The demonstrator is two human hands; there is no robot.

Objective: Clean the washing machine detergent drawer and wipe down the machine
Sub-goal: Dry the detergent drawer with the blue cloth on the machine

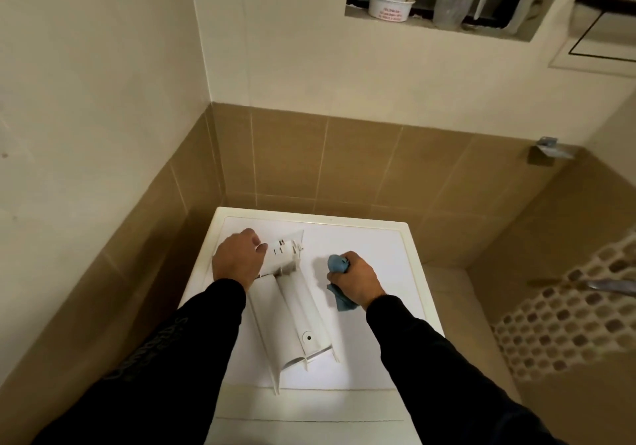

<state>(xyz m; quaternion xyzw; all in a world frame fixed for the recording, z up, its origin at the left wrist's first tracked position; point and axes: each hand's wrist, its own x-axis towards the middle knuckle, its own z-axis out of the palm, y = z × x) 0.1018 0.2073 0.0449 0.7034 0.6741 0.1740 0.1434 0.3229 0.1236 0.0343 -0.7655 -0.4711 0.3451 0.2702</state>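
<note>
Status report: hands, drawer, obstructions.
Left hand grips drawer far end, on machine top. Right hand grips blue cloth beside it. Nothing obstructing.
</note>
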